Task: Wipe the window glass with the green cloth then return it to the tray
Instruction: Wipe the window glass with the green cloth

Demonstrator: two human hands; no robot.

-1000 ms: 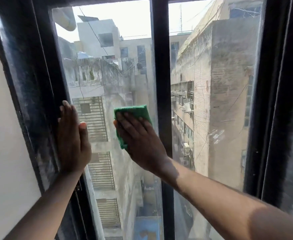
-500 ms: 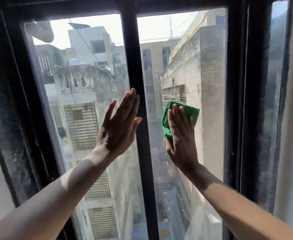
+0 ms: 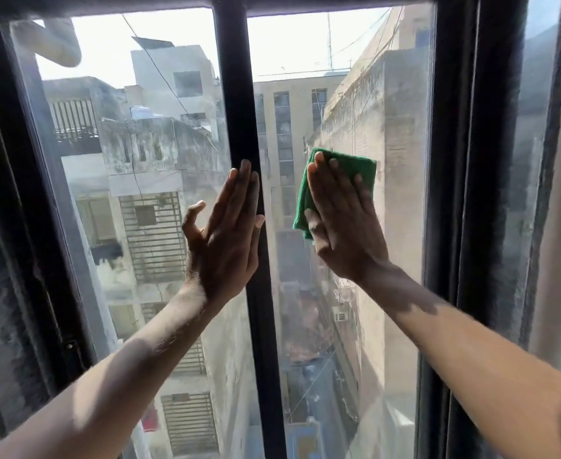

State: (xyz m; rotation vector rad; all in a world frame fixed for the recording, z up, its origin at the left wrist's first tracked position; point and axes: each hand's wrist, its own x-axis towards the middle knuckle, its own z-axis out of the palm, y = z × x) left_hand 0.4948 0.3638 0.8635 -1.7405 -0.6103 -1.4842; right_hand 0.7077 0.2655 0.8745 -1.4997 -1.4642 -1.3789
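1. Outside the dark-framed window (image 3: 454, 193), pale, weathered buildings fall away into a narrow alley under a bright sky; the tray is nowhere in view.
2. The left pane (image 3: 140, 160) looks hazy. A second ago the green cloth was rubbing this pane; now nothing touches it but the thumb side of the left hand.
3. The left hand (image 3: 226, 233) has come off the outer frame and now rests flat across the centre bar (image 3: 239, 94), fingers (image 3: 244, 180) straight and released, grasping nothing, likely bracing.
4. The right hand (image 3: 342, 226) has crossed the bar and presses the green cloth (image 3: 355, 167) flat against the right pane (image 3: 401, 260), fingers spread over it rather than clenched.
5. So wiping has moved to the second pane; I judge the task midway, with the return to the tray not yet begun.
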